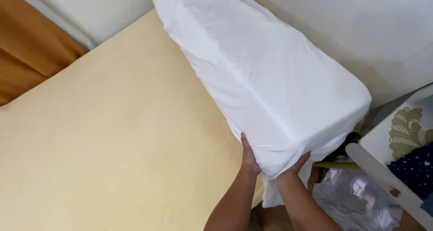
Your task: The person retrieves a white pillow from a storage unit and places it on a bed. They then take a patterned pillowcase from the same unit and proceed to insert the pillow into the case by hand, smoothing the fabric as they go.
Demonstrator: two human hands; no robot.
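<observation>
Nearest the camera, two bare forearms rise from the bottom edge. The left hand (249, 157) lies flat against the near-left side of a white pillow (266, 77), its fingers pressed together and pointing up along the fabric. The right hand (298, 164) cups the pillow's lowest corner from below; only its upper edge shows, so how its fingers lie under the cloth I cannot tell. A loose flap of the white pillowcase hangs down between the two wrists. There is one pillow, long and plump, held tilted above the bed's right edge: its long axis runs from the near end at the hands, lower right of centre, away and up to the left, where its far end leaves the picture at the top. Just right of the hands, low on the floor, lies one crumpled clear plastic bag (356, 199), silvery-grey and shiny, with no label that can be made out. Beside it at the right edge stands one white piece of furniture (379, 172) whose top bears a pale gold leaf pattern and a dark blue cloth with small white dots (417, 168). To the left, the mattress (112, 136) spreads wide, covered in a plain pale yellow sheet. Farther off, an orange-brown curtain (31, 46) fills the upper left corner, and a white wall (361, 28) stands behind the pillow at the upper right.
</observation>
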